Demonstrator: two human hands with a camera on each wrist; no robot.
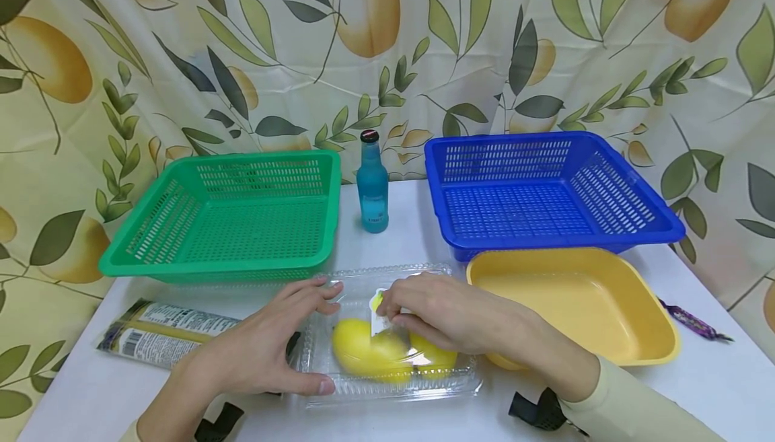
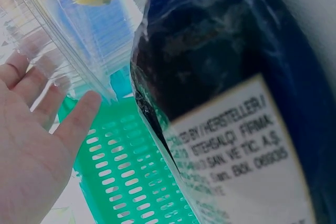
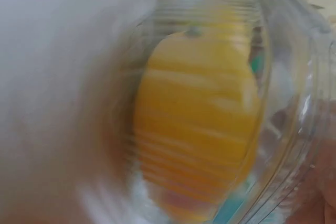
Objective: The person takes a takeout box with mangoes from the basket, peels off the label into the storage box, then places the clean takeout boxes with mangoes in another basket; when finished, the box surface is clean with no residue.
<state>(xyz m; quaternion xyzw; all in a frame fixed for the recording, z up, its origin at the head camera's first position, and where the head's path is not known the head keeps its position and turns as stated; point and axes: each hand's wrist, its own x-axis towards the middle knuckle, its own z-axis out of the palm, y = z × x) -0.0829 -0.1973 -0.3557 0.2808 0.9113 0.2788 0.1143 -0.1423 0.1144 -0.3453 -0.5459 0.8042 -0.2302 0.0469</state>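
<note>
A clear plastic clamshell box (image 1: pixel 339 388) lies closed on the table in front of me, with yellow fruits that look like lemons (image 1: pixel 369 354) inside. On its lid is a small white label (image 1: pixel 379 321) with a yellow-green print. My right hand (image 1: pixel 438 311) pinches this label between curled fingers and thumb, low over the lid. Spread along the box's left side is my left hand (image 1: pixel 272 341), its fingertips at the left rim and its thumb at the front rim. In the left wrist view its fingers (image 2: pixel 79 121) are extended beside the clear plastic.
A dark-ended printed packet (image 1: pixel 163 334) lies left of the box. Behind stand a green basket (image 1: pixel 220 268), a blue bottle (image 1: pixel 373 193) and a blue basket (image 1: pixel 563 235). Right of the box is a yellow basin (image 1: pixel 656 321), with a purple wrapped stick (image 1: pixel 693 321) beyond it.
</note>
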